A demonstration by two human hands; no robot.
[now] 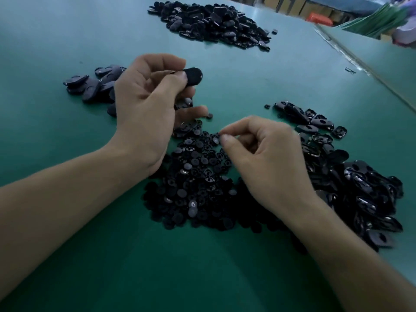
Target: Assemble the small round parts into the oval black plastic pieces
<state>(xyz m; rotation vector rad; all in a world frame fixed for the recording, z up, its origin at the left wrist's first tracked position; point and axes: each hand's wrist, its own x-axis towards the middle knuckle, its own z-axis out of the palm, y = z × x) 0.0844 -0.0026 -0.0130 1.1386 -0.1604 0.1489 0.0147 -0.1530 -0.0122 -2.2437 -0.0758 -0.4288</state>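
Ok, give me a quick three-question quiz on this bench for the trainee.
1. True or false: the left hand holds an oval black piece up off the table.
2. What does the right hand pinch? A) a small round part B) a screwdriver C) a bag
3. What colour is the table?
Key: 1 true; 2 A; 3 green.

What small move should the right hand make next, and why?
Probably lift the round part that the right hand seems to pinch off the pile and carry it to the oval piece, which the left hand holds up, ready.
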